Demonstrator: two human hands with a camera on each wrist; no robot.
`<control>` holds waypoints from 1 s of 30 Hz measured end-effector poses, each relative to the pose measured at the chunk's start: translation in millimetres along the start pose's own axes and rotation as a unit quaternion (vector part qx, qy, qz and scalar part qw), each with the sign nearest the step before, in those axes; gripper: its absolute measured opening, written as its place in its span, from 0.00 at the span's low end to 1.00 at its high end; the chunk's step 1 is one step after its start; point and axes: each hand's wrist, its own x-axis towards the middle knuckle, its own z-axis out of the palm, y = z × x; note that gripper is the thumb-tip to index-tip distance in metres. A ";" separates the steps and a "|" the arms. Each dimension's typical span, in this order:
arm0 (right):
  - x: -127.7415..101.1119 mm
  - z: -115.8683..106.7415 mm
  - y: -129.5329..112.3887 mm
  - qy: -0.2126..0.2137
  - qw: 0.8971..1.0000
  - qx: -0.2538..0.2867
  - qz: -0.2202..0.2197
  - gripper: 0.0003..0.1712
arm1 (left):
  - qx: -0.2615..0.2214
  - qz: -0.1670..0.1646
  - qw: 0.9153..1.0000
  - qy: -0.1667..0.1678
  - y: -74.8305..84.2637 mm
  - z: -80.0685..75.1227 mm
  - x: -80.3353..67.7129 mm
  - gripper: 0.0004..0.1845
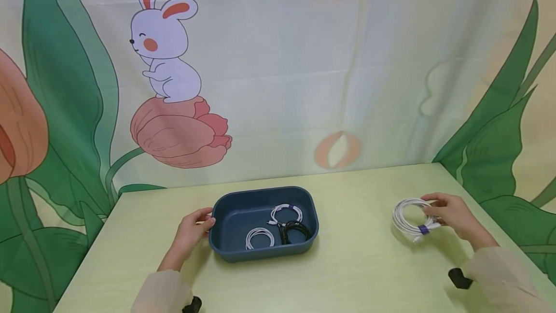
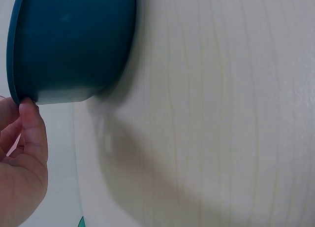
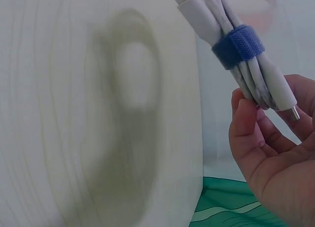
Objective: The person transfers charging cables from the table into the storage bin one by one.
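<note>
Pale green wood-grain tabletop [image 1: 360, 264] set against a printed fabric backdrop with a white rabbit [image 1: 162, 42], a pink flower and green leaves. Right hand [image 1: 453, 216]: fingers curled round a coiled white cable bundle bound by a blue hook-and-loop strap [image 1: 412, 219], held just above the table surface. Right wrist view: strands pinched between fingertips [image 3: 243, 121] and palm just below the strap, one plug end pointing toward the palm. Coil plane roughly upright, loop extending from the right hand toward the left hand. Left hand [image 1: 191, 231]: fingers lightly curled, fingertip [image 2: 29, 111] touching the rim of a dark blue rounded rectangular plastic bin [image 1: 226, 250] at its near end; whether the rim is actually gripped cannot be told. Bin position: directly beside the left hand, well apart from the right hand, long axis running along the line between the two hands. Bin contents: two smaller white coiled cables [image 1: 259, 238] and one black coiled cable [image 1: 295, 231], all lying flat on the bin floor. Key relation: held bundle lies to the outside of the bin on the right hand's side, with bare tabletop between them; left hand nearer the bin, right hand nearer the bundle. Long sleeves on both forearms, black wrist mounts [image 1: 458, 278] visible.
</note>
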 end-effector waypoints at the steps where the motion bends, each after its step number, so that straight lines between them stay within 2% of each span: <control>1: 0.4 0.4 -1.1 0.001 1.000 -0.001 -0.002 0.26 | 0.000 0.000 1.000 0.000 -0.2 -0.1 0.2 0.20; 30: 11.1 18.9 -19.8 0.001 1.000 0.010 -0.013 0.26 | -0.005 -0.005 1.000 0.002 -2.5 0.3 3.2 0.20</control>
